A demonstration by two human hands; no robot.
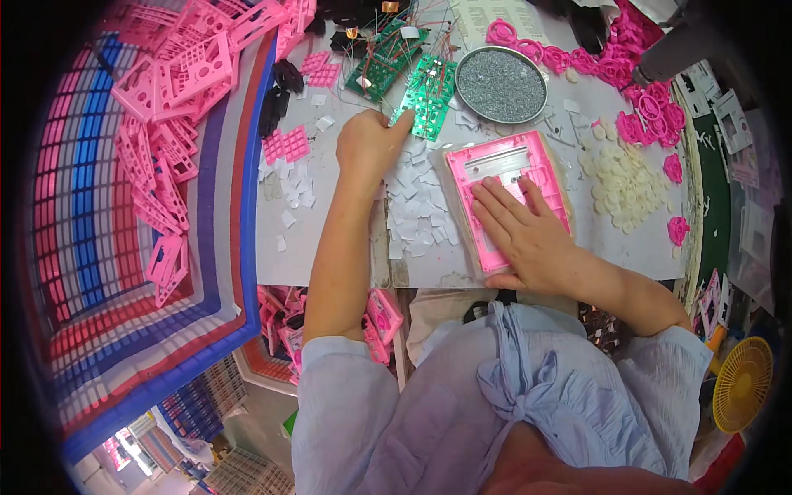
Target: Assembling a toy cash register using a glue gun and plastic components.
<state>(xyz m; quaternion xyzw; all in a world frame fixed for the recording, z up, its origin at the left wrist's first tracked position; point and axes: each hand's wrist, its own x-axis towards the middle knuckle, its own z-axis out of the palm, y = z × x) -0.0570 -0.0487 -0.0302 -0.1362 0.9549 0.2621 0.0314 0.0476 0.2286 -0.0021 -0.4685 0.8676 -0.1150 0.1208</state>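
My left hand [369, 148] is closed, its thumb and forefinger pinching the near left edge of a green circuit board [429, 92] with thin wires. More green boards [384, 59] with wires lie just behind it. My right hand [528, 239] lies flat with fingers stretched over a pink plastic casing [535, 153], pressing on its inner side. A silvery strip and a few small dark parts show inside the casing. It rests on a pale, block-like pad [460, 216]. What lies under my right palm is hidden.
A round tin of grey granules [502, 85] stands behind the casing. Small white pieces [410, 202] lie scattered between my hands. To the right are cream discs [623, 186] and pink ring parts [652, 115]. A blue-rimmed crate [247, 165] with pink frames [169, 194] stands left.
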